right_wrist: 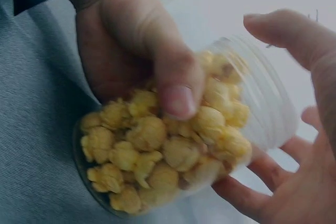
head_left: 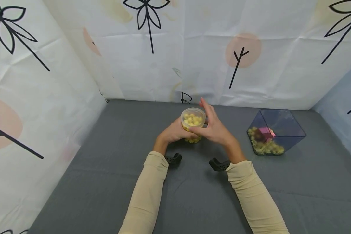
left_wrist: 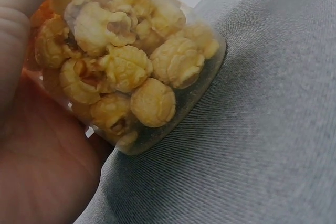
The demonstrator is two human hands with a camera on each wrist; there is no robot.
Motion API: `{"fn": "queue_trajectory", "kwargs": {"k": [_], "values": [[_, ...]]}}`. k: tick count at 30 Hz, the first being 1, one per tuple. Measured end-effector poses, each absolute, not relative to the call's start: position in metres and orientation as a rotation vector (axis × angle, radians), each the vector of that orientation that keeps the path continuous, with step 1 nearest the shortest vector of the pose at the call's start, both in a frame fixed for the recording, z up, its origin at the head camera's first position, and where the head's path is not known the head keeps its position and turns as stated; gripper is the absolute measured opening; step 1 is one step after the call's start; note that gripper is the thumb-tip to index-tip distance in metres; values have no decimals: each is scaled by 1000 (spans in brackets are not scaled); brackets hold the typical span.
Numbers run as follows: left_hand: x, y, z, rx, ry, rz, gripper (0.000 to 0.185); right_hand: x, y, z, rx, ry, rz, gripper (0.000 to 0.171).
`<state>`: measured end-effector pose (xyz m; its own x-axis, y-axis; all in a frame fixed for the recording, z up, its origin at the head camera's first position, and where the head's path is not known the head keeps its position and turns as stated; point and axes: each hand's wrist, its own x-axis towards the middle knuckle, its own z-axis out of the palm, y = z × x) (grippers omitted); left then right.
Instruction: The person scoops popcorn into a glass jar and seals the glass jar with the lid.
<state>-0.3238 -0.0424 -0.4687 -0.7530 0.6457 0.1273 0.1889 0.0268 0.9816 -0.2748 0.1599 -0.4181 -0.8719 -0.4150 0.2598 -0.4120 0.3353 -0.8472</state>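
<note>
A clear plastic jar [head_left: 193, 119] full of yellow popcorn stands at the middle back of the grey table. In the left wrist view, its base meets the cloth and popcorn [left_wrist: 126, 66] shows through the wall. My left hand [head_left: 174, 131] grips the jar's side, its thumb [right_wrist: 178, 95] lying across the front. My right hand [head_left: 217, 130] is spread around the jar's ridged clear top [right_wrist: 268, 103]. In the right wrist view, the right thumb is raised off the top, while the other fingers reach beside the jar's far side. Whether those fingers touch it I cannot tell.
To the right stands a transparent bluish bin [head_left: 289, 138] with popcorn and a pink object [head_left: 266, 133] inside. A dark grey cloth [head_left: 193, 201] covers the table. White patterned fabric [head_left: 199, 71] hangs along the back and left.
</note>
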Motion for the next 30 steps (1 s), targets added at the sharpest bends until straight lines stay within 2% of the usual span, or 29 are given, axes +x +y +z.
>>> {"fn": "queue_trajectory", "kwargs": {"k": [5,9,14,23,30], "values": [[-325,-42,-469,847,1944,1778,85,-276,166,-418,-850,2444,-1691,100],[-324,-41,-469,842,1941,1772,83,-273,163,-417,-776,2565,-1619,97],[-324,-40,-469,845,1982,1760,80,-270,156,-415,-739,2716,-1480,103],[-324,-42,-469,817,1947,1783,87,-270,159,-414,-771,2588,-1577,102],[-324,-42,-470,819,2004,1747,80,-272,159,-419,-779,2664,-1522,102]]}}
